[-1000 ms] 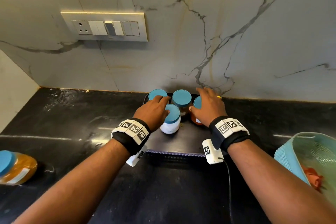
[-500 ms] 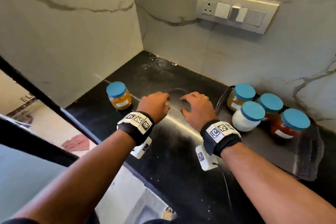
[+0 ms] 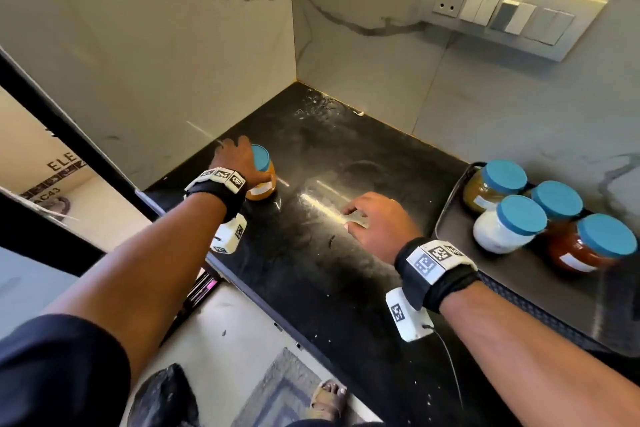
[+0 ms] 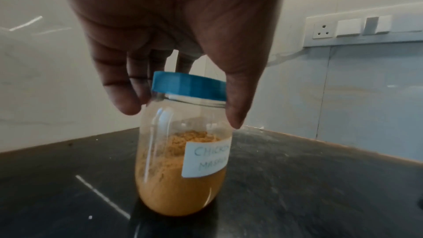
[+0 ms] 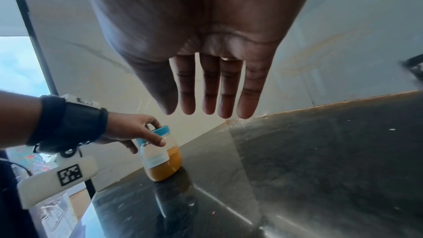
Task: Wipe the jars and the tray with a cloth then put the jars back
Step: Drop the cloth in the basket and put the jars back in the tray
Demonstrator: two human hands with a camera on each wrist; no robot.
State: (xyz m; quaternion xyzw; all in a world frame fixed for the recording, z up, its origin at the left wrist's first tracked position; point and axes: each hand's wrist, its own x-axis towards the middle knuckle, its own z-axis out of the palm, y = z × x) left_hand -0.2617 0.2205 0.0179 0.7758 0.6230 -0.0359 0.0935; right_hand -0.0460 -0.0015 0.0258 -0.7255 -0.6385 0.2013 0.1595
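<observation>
head view first: i see a black polished stone counter (image 3: pixel 311 253) running into a corner of pale veined marble walls, with a grey switch plate (image 3: pixel 502 10) on the right wall. my left hand (image 3: pixel 239 163) is wrapped round the top of a clear jar of orange powder with a blue lid (image 3: pixel 264 177) standing on the counter near the left edge. my right hand (image 3: pixel 377 222) hovers over bare counter, holding nothing. four more blue-lidded jars (image 3: pixel 512 215) stand on a dark rectangular tray (image 3: pixel 519 288), cut off at the right edge.

left wrist view: fingers (image 4: pixel 119 86) and thumb (image 4: pixel 240 97) close on the jar's neck just under the lid; whether they press tight i cannot tell. its white label (image 4: pixel 206 160) is partly turned away.

right wrist view: fingers (image 5: pixel 210 86) hang straight and loose above the counter. the tray is only a blurred dark corner at the right edge.
</observation>
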